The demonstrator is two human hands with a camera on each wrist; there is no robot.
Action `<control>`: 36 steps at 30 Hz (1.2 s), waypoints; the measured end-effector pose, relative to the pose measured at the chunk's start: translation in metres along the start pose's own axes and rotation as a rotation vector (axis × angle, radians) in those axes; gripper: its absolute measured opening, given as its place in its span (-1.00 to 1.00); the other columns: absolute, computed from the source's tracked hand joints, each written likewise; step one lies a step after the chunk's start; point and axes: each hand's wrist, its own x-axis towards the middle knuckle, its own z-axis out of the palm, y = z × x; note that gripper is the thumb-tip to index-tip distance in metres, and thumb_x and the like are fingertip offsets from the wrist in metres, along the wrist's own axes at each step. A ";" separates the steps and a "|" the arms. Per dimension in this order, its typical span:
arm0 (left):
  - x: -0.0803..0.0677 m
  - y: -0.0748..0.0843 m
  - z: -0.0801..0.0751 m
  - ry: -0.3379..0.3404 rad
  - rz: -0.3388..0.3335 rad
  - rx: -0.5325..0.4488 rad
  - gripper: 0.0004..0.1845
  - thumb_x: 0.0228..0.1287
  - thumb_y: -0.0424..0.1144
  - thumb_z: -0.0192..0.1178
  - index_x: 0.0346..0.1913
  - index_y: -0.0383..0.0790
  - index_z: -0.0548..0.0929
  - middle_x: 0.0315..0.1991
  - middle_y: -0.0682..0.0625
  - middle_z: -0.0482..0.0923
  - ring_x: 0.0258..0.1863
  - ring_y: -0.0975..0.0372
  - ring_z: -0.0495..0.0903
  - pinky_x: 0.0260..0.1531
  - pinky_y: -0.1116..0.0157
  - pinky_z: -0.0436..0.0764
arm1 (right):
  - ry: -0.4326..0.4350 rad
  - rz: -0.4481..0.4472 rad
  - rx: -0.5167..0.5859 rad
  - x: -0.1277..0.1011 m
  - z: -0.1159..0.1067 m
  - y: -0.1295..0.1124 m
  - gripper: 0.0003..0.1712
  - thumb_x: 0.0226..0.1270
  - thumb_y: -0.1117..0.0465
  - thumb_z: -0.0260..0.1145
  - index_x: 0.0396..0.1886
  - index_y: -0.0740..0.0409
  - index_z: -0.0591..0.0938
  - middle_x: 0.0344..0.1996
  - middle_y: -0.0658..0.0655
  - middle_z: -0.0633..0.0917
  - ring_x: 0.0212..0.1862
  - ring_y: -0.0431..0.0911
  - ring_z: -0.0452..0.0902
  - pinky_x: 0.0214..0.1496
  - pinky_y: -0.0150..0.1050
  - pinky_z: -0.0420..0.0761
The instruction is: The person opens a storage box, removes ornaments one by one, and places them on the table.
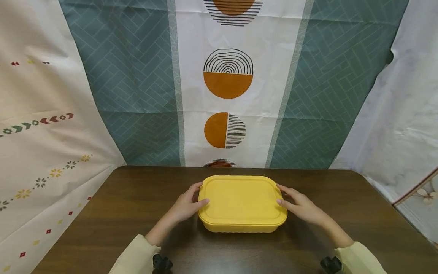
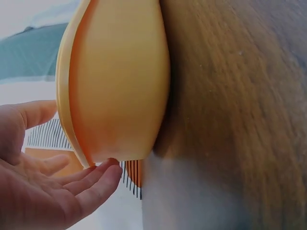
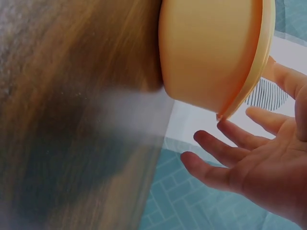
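Note:
A yellow rectangular container [image 1: 241, 201] with its lid on sits in the middle of a dark wooden table [image 1: 137, 198]. My left hand [image 1: 195, 196] is at its left end, with the thumb lying on the lid and the fingers against the far left corner. My right hand [image 1: 285, 196] mirrors it at the right end. In the left wrist view the container [image 2: 120, 81] fills the frame and the left hand's [image 2: 62, 165] straight fingertips touch the lid's rim. In the right wrist view the right hand's [image 3: 249, 153] spread fingers lie close under the rim of the container [image 3: 211, 48].
Patterned curtains [image 1: 227, 87] hang right behind the table's far edge and along both sides. Cream sleeves [image 1: 135, 257] and black wrist camera mounts [image 1: 162, 263] are at the near edge. Bare tabletop [image 3: 72, 96] surrounds the container.

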 end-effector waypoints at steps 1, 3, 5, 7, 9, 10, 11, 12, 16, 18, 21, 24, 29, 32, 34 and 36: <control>0.000 -0.001 0.000 -0.005 -0.010 -0.013 -0.32 0.14 -0.17 0.25 0.29 -0.29 0.25 0.19 -0.28 0.34 0.07 -0.08 0.44 -0.07 0.05 0.51 | -0.005 0.007 0.006 0.000 0.000 0.001 -0.29 0.30 0.02 0.15 0.32 0.31 0.22 0.21 0.39 0.33 0.12 0.25 0.34 0.03 0.12 0.42; 0.001 -0.003 0.000 -0.011 -0.018 -0.024 -0.34 0.12 -0.21 0.26 0.27 -0.31 0.27 0.19 -0.29 0.34 0.07 -0.07 0.44 -0.07 0.07 0.51 | -0.021 0.017 0.022 0.001 0.000 0.002 -0.28 0.29 0.03 0.17 0.31 0.34 0.22 0.22 0.39 0.33 0.11 0.24 0.36 0.01 0.06 0.46; 0.001 -0.005 0.001 -0.017 -0.020 -0.035 -0.35 0.12 -0.24 0.26 0.26 -0.32 0.29 0.19 -0.29 0.34 0.06 -0.06 0.46 -0.08 0.09 0.52 | -0.042 0.019 0.041 0.001 0.000 0.003 -0.26 0.27 0.04 0.19 0.30 0.38 0.22 0.23 0.39 0.32 0.11 0.23 0.37 -0.01 -0.01 0.50; 0.001 -0.007 0.001 -0.019 -0.020 -0.040 -0.36 0.11 -0.26 0.27 0.25 -0.31 0.31 0.17 -0.28 0.35 0.04 -0.04 0.47 -0.10 0.11 0.53 | -0.058 0.019 0.062 0.001 0.000 0.004 -0.26 0.26 0.05 0.21 0.29 0.39 0.23 0.22 0.38 0.33 0.12 0.23 0.36 -0.03 -0.06 0.51; 0.001 -0.007 0.002 -0.022 -0.016 -0.046 -0.37 0.11 -0.27 0.26 0.25 -0.31 0.31 0.16 -0.28 0.36 0.03 -0.04 0.48 -0.11 0.11 0.54 | -0.072 0.009 0.080 0.001 0.000 0.006 -0.26 0.24 0.07 0.22 0.29 0.40 0.23 0.22 0.39 0.33 0.12 0.24 0.36 -0.04 -0.09 0.52; 0.001 -0.007 0.002 -0.024 -0.014 -0.044 -0.37 0.12 -0.27 0.26 0.26 -0.30 0.31 0.16 -0.27 0.36 0.03 -0.04 0.49 -0.11 0.11 0.54 | -0.077 0.007 0.087 0.001 0.000 0.006 -0.26 0.24 0.08 0.23 0.29 0.40 0.23 0.22 0.40 0.33 0.12 0.24 0.36 -0.04 -0.09 0.52; 0.000 -0.007 0.002 -0.028 -0.011 -0.038 -0.37 0.12 -0.26 0.26 0.26 -0.30 0.30 0.16 -0.27 0.37 0.02 -0.04 0.49 -0.11 0.11 0.54 | -0.078 0.005 0.095 0.000 0.000 0.006 -0.25 0.23 0.09 0.24 0.29 0.40 0.23 0.22 0.40 0.33 0.12 0.25 0.35 -0.04 -0.08 0.52; 0.000 -0.007 0.001 -0.033 -0.010 -0.031 -0.37 0.13 -0.25 0.25 0.27 -0.29 0.30 0.16 -0.27 0.37 0.02 -0.04 0.49 -0.11 0.10 0.54 | -0.080 0.003 0.098 0.000 0.000 0.007 -0.25 0.23 0.09 0.25 0.29 0.40 0.23 0.22 0.41 0.33 0.12 0.26 0.35 -0.03 -0.08 0.52; -0.002 -0.006 0.001 -0.056 -0.006 0.004 -0.35 0.16 -0.20 0.22 0.30 -0.28 0.26 0.14 -0.26 0.40 0.02 -0.02 0.49 -0.08 0.07 0.51 | -0.075 -0.018 0.071 0.000 -0.001 0.005 -0.25 0.23 0.10 0.25 0.28 0.43 0.23 0.21 0.42 0.33 0.12 0.25 0.36 -0.01 0.00 0.50; -0.003 -0.005 0.001 -0.061 -0.001 0.030 -0.35 0.18 -0.19 0.21 0.31 -0.28 0.25 0.12 -0.26 0.42 0.03 -0.01 0.48 -0.04 0.04 0.48 | -0.064 -0.036 0.031 0.000 -0.001 0.004 -0.25 0.23 0.09 0.25 0.27 0.44 0.24 0.19 0.41 0.37 0.12 0.22 0.38 0.01 0.03 0.47; -0.005 -0.004 0.001 -0.066 0.010 0.077 -0.35 0.21 -0.18 0.17 0.32 -0.31 0.22 0.14 -0.28 0.41 0.09 -0.03 0.44 0.04 0.01 0.41 | -0.042 -0.055 -0.046 -0.001 0.000 0.001 -0.26 0.22 0.07 0.25 0.26 0.43 0.27 0.17 0.37 0.41 0.15 0.19 0.36 0.05 0.07 0.42; -0.006 -0.002 0.001 -0.064 0.024 0.128 -0.36 0.23 -0.18 0.14 0.33 -0.32 0.20 0.21 -0.31 0.32 0.17 -0.06 0.36 0.11 -0.01 0.33 | -0.025 -0.065 -0.112 -0.001 0.000 -0.004 -0.26 0.23 0.05 0.24 0.25 0.43 0.28 0.18 0.35 0.40 0.17 0.16 0.34 0.08 0.09 0.38; -0.008 0.000 0.001 -0.030 0.073 0.189 -0.37 0.23 -0.22 0.13 0.33 -0.32 0.21 0.22 -0.33 0.29 0.20 -0.08 0.32 0.14 -0.03 0.29 | 0.009 -0.096 -0.182 -0.003 0.000 -0.011 -0.28 0.24 0.07 0.22 0.24 0.47 0.27 0.16 0.40 0.40 0.12 0.17 0.40 0.06 0.12 0.40; -0.008 0.000 0.002 0.004 0.111 0.208 -0.38 0.22 -0.25 0.14 0.32 -0.33 0.23 0.20 -0.31 0.34 0.17 -0.09 0.35 0.12 -0.04 0.31 | 0.048 -0.109 -0.182 -0.004 0.001 -0.012 -0.28 0.22 0.10 0.25 0.23 0.47 0.29 0.15 0.40 0.41 0.12 0.22 0.39 0.07 0.12 0.38; -0.008 0.000 0.003 0.032 0.125 0.202 -0.39 0.20 -0.26 0.16 0.30 -0.32 0.26 0.16 -0.30 0.38 0.12 -0.09 0.38 0.07 -0.03 0.36 | 0.077 -0.103 -0.168 -0.005 0.002 -0.011 -0.28 0.19 0.11 0.28 0.23 0.44 0.31 0.14 0.38 0.44 0.10 0.21 0.41 0.04 0.08 0.42; -0.008 0.000 0.003 0.060 0.123 0.182 -0.40 0.17 -0.26 0.18 0.29 -0.30 0.30 0.09 -0.28 0.45 0.06 -0.06 0.42 -0.01 0.02 0.44 | 0.103 -0.089 -0.134 -0.005 0.003 -0.009 -0.29 0.15 0.12 0.32 0.22 0.41 0.34 0.07 0.35 0.50 -0.01 0.12 0.48 -0.07 -0.05 0.51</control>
